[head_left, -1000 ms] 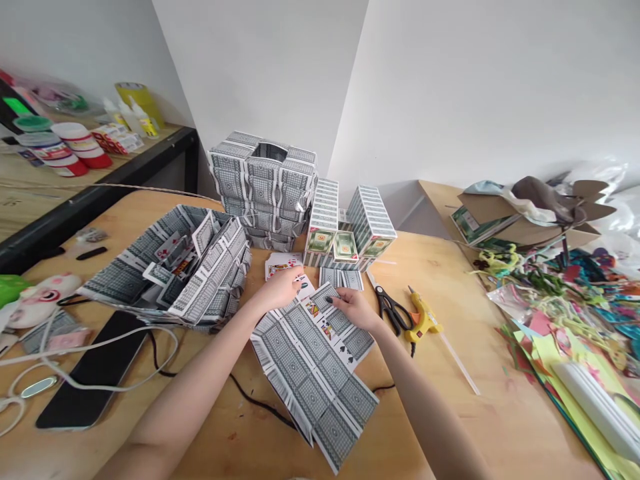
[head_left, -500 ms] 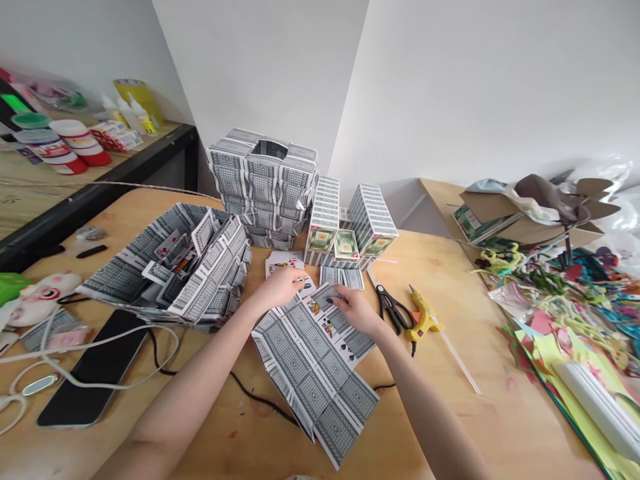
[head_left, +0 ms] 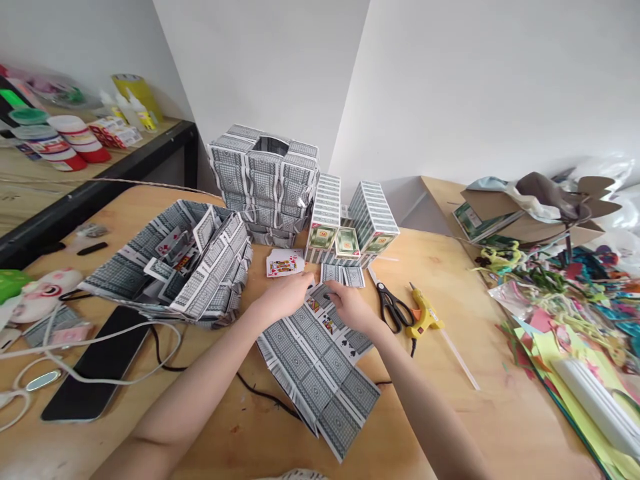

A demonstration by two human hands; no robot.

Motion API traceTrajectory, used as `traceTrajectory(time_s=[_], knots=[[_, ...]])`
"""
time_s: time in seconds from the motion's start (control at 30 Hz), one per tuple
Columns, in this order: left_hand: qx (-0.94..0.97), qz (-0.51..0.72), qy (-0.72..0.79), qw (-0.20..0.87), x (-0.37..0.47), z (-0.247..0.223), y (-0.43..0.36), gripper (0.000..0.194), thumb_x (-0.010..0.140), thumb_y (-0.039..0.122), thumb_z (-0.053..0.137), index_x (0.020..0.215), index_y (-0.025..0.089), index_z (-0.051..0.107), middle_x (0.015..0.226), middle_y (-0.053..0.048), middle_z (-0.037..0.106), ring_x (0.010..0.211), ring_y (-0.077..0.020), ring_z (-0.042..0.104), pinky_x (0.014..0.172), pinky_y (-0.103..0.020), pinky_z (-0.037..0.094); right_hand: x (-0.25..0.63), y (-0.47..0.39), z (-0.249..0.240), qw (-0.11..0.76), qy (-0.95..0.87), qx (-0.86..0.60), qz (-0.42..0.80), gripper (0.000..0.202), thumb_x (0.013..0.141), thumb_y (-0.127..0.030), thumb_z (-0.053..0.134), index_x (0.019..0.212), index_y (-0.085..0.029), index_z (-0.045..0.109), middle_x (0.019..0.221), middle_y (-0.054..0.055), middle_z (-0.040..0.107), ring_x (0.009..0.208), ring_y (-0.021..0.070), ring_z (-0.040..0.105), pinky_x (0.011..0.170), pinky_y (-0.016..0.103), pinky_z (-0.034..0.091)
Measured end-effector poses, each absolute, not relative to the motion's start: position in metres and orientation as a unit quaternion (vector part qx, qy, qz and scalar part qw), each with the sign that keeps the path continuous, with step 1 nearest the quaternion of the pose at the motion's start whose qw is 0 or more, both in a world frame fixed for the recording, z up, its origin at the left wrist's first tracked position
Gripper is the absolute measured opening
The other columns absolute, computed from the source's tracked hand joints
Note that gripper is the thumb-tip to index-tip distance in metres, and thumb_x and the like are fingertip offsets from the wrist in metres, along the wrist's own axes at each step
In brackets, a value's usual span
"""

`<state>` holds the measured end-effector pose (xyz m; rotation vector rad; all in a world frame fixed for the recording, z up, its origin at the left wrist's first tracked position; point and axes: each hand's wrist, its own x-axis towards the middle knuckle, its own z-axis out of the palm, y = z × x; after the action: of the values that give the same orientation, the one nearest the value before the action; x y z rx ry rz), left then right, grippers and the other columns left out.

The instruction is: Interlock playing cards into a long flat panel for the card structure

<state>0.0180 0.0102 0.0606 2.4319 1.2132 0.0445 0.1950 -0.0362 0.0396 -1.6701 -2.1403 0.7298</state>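
A folded panel of joined grey-backed playing cards (head_left: 317, 363) lies on the wooden table in front of me, a few card faces showing along its upper right part. My left hand (head_left: 293, 293) is closed at the panel's far end, its fingertips partly hidden. Beside it, my right hand (head_left: 347, 303) has its fingers bent around the same far edge, holding the panel. Just beyond my left hand lies a face-up stack of cards (head_left: 284, 263). Two face-down cards (head_left: 343, 275) rest past my right hand.
At the left are a card-built basket (head_left: 175, 263) and a black phone (head_left: 97, 363). Behind stand a card-built box (head_left: 265, 183) and card packs (head_left: 345, 223). Black scissors (head_left: 394, 308), a yellow glue gun (head_left: 425, 315) and colourful scraps (head_left: 575, 287) are on the right.
My left hand has shifted slightly right, nearer my right hand, uncovering more of the face-up stack. The panel has moved slightly right.
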Motion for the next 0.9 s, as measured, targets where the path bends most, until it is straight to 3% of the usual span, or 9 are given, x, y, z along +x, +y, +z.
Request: traceTrajectory(time_s=[0.2, 0.37, 0.5, 0.67, 0.77, 0.9], knots=[[0.892, 0.006, 0.416, 0.177, 0.025, 0.064, -0.005, 0.028, 0.075, -0.002, 0.035, 0.094, 0.015, 0.045, 0.099, -0.012, 0.052, 0.084, -0.0226, 0.058, 0.069, -0.031, 0.040, 0.190, -0.036, 0.052, 0.105, -0.758, -0.604, 0.224, 0.032, 0.084, -0.013, 0.036, 0.110, -0.019, 0.052, 0.090, 0.007, 0.066, 0.079, 0.0177, 0.059, 0.063, 0.022, 0.035], [0.878, 0.033, 0.421, 0.226, 0.020, 0.065, -0.002, 0.030, 0.075, -0.001, 0.034, 0.095, 0.015, 0.048, 0.112, -0.012, 0.046, 0.079, -0.0177, 0.057, 0.063, -0.028, 0.040, 0.191, -0.035, 0.054, 0.075, -0.752, -0.626, 0.191, 0.030, 0.086, -0.017, 0.035, 0.111, -0.021, 0.052, 0.086, 0.006, 0.067, 0.076, 0.0185, 0.060, 0.060, 0.023, 0.033], [0.859, 0.090, 0.430, 0.264, 0.018, 0.061, 0.009, 0.025, 0.079, 0.005, 0.036, 0.082, 0.017, 0.058, 0.096, -0.008, 0.057, 0.081, -0.0179, 0.057, 0.069, -0.027, 0.041, 0.191, -0.036, 0.053, 0.052, -0.741, -0.647, 0.171, 0.029, 0.086, -0.020, 0.037, 0.109, -0.022, 0.053, 0.085, 0.006, 0.067, 0.074, 0.0189, 0.060, 0.059, 0.023, 0.032], [0.797, 0.186, 0.481, 0.315, 0.023, 0.056, 0.014, 0.018, 0.080, 0.013, 0.047, 0.087, 0.019, 0.062, 0.083, -0.003, 0.066, 0.079, -0.0170, 0.060, 0.072, -0.026, 0.042, 0.191, -0.036, 0.051, 0.058, -0.725, -0.665, 0.173, 0.029, 0.084, -0.018, 0.039, 0.107, -0.023, 0.056, 0.087, 0.006, 0.068, 0.077, 0.0187, 0.060, 0.060, 0.023, 0.032], [0.796, 0.179, 0.492, 0.302, 0.025, 0.053, 0.012, 0.017, 0.081, 0.014, 0.047, 0.079, 0.019, 0.063, 0.079, -0.003, 0.067, 0.076, -0.0179, 0.060, 0.068, -0.026, 0.041, 0.191, -0.033, 0.048, 0.070, -0.715, -0.671, 0.185, 0.027, 0.084, -0.017, 0.039, 0.102, -0.022, 0.059, 0.087, 0.006, 0.068, 0.078, 0.0189, 0.060, 0.061, 0.024, 0.033], [0.819, 0.150, 0.493, 0.255, 0.028, 0.048, 0.009, 0.023, 0.083, 0.014, 0.042, 0.087, 0.020, 0.064, 0.083, -0.006, 0.067, 0.079, -0.0200, 0.061, 0.067, -0.027, 0.039, 0.188, -0.031, 0.045, 0.084, -0.704, -0.681, 0.184, 0.029, 0.085, -0.016, 0.037, 0.099, -0.023, 0.061, 0.089, 0.007, 0.068, 0.080, 0.0194, 0.060, 0.062, 0.024, 0.034]])
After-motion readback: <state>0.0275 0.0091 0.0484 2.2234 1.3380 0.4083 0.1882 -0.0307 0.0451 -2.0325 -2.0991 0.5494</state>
